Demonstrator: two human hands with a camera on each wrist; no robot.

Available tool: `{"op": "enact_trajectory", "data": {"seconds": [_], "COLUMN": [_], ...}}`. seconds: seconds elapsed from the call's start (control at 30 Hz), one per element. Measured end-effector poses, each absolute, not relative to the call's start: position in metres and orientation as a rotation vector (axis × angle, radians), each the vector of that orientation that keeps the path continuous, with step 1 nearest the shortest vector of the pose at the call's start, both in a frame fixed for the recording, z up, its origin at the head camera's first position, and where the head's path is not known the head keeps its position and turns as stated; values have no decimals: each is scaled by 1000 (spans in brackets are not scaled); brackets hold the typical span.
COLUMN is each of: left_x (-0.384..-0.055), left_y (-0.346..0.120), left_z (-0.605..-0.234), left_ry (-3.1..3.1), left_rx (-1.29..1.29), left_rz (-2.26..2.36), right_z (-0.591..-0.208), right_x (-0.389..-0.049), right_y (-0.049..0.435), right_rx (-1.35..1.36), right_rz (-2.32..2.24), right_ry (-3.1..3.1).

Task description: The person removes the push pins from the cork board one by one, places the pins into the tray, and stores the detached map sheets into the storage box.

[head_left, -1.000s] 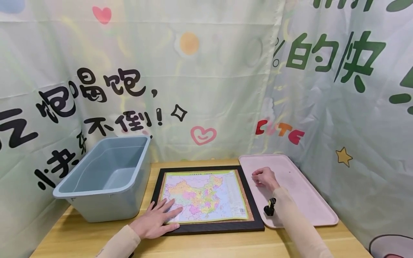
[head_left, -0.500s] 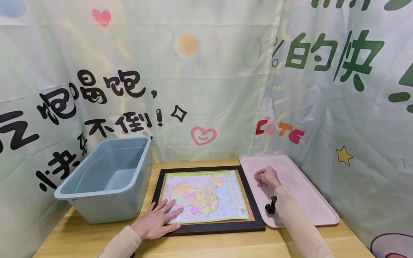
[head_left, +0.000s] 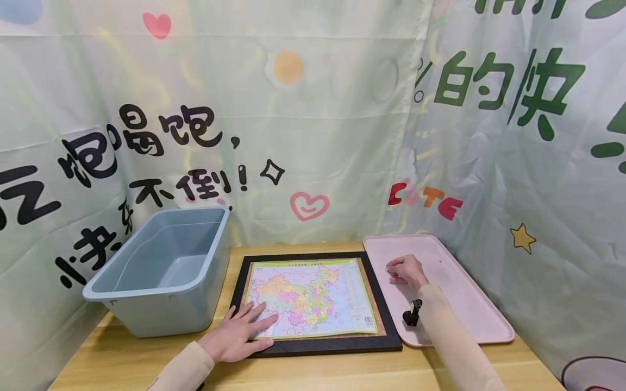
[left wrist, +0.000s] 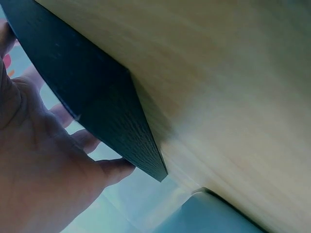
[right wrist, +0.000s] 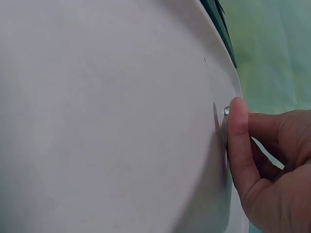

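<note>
A colourful map (head_left: 293,298) lies on a black-framed cork board (head_left: 323,344) on the table. My left hand (head_left: 239,332) rests on the lower left of the board, fingers spread over the map's corner and the frame; in the left wrist view the fingers reach past the dark frame (left wrist: 82,73). Over the pink tray (head_left: 455,304), my right hand (head_left: 407,271) pinches a small shiny pin (right wrist: 227,110) between thumb and forefinger. Only its rounded, glinting end shows; the fingers hide the rest.
A light blue plastic bin (head_left: 161,312) stands left of the board, nothing visible inside. The tray overlaps or abuts the board's right edge; which, I cannot tell. A tiny dark speck (head_left: 440,262) lies on the tray. Printed curtains (head_left: 342,152) hang behind the table (head_left: 293,374).
My right hand has shifted very slightly to the right over the tray. The left hand and the board keep their places.
</note>
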State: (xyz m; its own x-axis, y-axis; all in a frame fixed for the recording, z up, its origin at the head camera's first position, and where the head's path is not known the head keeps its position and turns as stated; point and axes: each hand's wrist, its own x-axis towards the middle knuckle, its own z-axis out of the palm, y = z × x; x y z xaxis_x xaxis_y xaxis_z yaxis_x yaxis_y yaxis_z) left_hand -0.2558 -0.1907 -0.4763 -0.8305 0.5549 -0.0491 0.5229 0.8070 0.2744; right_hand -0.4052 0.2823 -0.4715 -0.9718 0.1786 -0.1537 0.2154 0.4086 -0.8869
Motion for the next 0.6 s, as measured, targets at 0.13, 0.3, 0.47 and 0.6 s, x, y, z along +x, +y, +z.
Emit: {"op": "enact_trajectory", "data": {"seconds": [0.13, 0.3, 0.47, 0.6], "left_x": [-255, -255, -256, -256], "left_y": [-190, -189, -190, -190], "left_z": [-475, -476, -474, -474], "left_ry": [2866, 2870, 2881, 2873], "left_rx": [857, 867, 871, 853], "left_rz": [377, 378, 362, 363], "right_z": [-474, -475, -471, -465], "right_x": [-405, -404, -403, -402], "right_y": [284, 284, 280, 271], "right_rx": [393, 387, 340, 277], "right_rz": [-1656, -1679, -1704, -1686], "right_ry": [2610, 2611, 2597, 2592]}}
